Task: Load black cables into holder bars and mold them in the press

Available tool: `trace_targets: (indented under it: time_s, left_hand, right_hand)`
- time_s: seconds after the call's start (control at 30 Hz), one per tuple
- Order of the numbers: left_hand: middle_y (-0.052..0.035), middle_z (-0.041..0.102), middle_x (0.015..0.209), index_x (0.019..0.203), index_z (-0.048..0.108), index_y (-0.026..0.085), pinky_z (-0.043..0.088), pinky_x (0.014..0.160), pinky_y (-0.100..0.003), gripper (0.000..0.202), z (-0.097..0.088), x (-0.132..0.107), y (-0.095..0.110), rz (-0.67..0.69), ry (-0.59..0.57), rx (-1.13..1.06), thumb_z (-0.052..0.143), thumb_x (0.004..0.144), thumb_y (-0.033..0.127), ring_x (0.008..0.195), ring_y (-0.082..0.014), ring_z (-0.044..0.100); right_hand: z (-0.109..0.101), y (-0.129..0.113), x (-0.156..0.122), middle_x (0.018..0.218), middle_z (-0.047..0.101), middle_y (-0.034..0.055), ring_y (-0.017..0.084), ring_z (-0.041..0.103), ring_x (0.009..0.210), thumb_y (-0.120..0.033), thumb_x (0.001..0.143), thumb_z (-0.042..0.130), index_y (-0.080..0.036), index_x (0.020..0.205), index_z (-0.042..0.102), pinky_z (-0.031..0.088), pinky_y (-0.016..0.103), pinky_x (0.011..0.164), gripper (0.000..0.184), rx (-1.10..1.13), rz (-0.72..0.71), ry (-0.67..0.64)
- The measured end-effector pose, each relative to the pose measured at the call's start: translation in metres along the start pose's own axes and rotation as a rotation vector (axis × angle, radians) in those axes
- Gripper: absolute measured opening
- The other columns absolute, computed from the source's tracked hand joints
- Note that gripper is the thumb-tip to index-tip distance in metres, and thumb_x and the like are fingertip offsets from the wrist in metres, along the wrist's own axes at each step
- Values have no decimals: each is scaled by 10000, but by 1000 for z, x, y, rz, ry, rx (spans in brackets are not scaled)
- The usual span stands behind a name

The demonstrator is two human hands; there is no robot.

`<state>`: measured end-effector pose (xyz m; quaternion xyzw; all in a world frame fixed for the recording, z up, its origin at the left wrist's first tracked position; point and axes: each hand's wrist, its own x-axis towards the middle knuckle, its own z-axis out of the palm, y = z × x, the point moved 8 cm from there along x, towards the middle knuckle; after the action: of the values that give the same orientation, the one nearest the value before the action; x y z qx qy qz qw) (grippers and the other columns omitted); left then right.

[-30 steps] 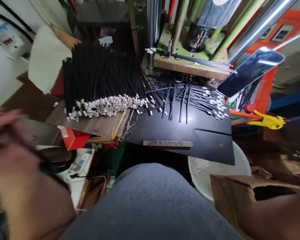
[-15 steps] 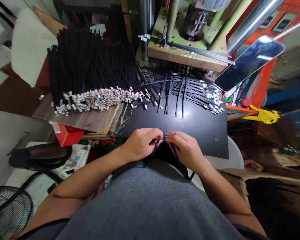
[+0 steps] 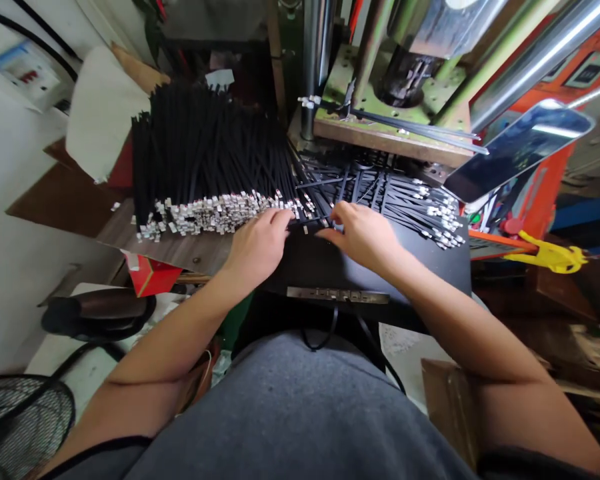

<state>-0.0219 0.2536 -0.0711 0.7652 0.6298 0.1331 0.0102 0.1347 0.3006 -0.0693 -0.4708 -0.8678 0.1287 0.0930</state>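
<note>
My left hand [image 3: 261,245] is at the front right edge of a thick pile of flat black cables [image 3: 205,153] with white connector ends. Its fingers are closed at the end of one black cable [image 3: 307,222]. My right hand [image 3: 364,235] reaches over the black work board [image 3: 430,273], thumb and forefinger apart around that cable's other end; no firm grip shows. Behind it lie looser black cables [image 3: 405,200] with white ends. At the board's near edge sits a slotted metal bar [image 3: 337,295], with black leads hanging from it towards my lap.
A press with a green base plate [image 3: 340,80] stands behind the board, several cables lying across it. A phone [image 3: 520,150] leans at right, near yellow-handled pliers [image 3: 555,257]. A mesh fan [image 3: 25,413] and a black hair-dryer-like tool [image 3: 97,310] are at left.
Both hands have moved from close to my body out over the board, and apart. They were together on black leads at the near edge; the metal bar there now shows. The camera view has shifted.
</note>
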Motion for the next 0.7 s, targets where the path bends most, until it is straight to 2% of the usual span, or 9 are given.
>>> trace_targets:
  time_s: [0.07, 0.13, 0.27, 0.33, 0.43, 0.5, 0.6, 0.67, 0.7]
  left_hand:
    - [-108, 683, 1075, 1213, 576, 169, 556, 759, -379, 282, 6, 13, -6, -51, -43, 130, 518, 939, 145, 944, -296, 681]
    - [-109, 694, 1019, 1233, 562, 172, 542, 721, -362, 296, 13, 22, -5, -49, -77, 178, 474, 953, 144, 909, -298, 689]
    - [-111, 694, 1016, 1247, 549, 175, 517, 693, -339, 308, 12, 27, -3, -65, -90, 162, 446, 958, 155, 886, -284, 691]
    - [-101, 689, 1031, 1235, 560, 180, 510, 698, -335, 305, 5, 20, -1, -52, -96, 126, 453, 950, 158, 889, -272, 686]
    - [-72, 673, 1051, 1207, 596, 199, 497, 727, -318, 294, -6, -10, 3, 58, -194, 51, 454, 951, 177, 892, -230, 668]
    - [-55, 660, 1033, 1200, 620, 215, 486, 724, -316, 301, -12, -40, -7, 99, -283, 35, 447, 954, 202, 873, -212, 653]
    - [-46, 634, 973, 1212, 641, 228, 468, 722, -338, 330, -18, -89, -48, 51, -375, 88, 429, 959, 235, 857, -217, 622]
    - [-41, 613, 947, 1215, 651, 237, 457, 742, -353, 339, -24, -116, -85, -18, -405, 118, 428, 960, 250, 843, -220, 600]
    - [-38, 605, 934, 1196, 662, 238, 451, 743, -357, 325, -30, -127, -104, -67, -393, 119, 446, 954, 264, 819, -217, 587]
  right_hand:
    - [16, -17, 24, 1000, 653, 171, 316, 635, 967, -494, 895, 661, -97, 1102, 553, 492, 393, 818, 460, -139, 20, -22]
    - [32, -29, 40, 1030, 637, 191, 335, 625, 1000, -493, 908, 644, -85, 1137, 509, 494, 395, 818, 487, -181, 23, -45]
    - [40, -31, 49, 1065, 649, 160, 292, 642, 970, -222, 968, 495, -106, 1146, 472, 486, 342, 780, 214, -93, 74, -61]
    - [34, -31, 38, 1037, 663, 143, 268, 655, 911, -103, 930, 436, -104, 1167, 455, 472, 325, 753, 238, -46, 63, -94]
    - [21, -27, -5, 971, 674, 123, 244, 651, 830, -61, 901, 410, -110, 1198, 464, 444, 311, 705, 306, -64, -1, -141]
    - [14, -9, -46, 938, 670, 117, 232, 637, 806, -63, 901, 407, -122, 1167, 516, 430, 307, 696, 293, -149, 6, -157]
    - [0, 46, -106, 906, 660, 118, 232, 622, 812, -92, 900, 446, -133, 1031, 618, 420, 311, 698, 220, -345, 131, -124]
    - [-20, 89, -137, 922, 669, 123, 239, 621, 832, -137, 911, 476, -138, 981, 665, 423, 319, 694, 201, -462, 256, -15]
    - [-35, 107, -151, 931, 677, 130, 249, 624, 849, -164, 919, 486, -134, 979, 682, 429, 327, 695, 207, -507, 328, 79]
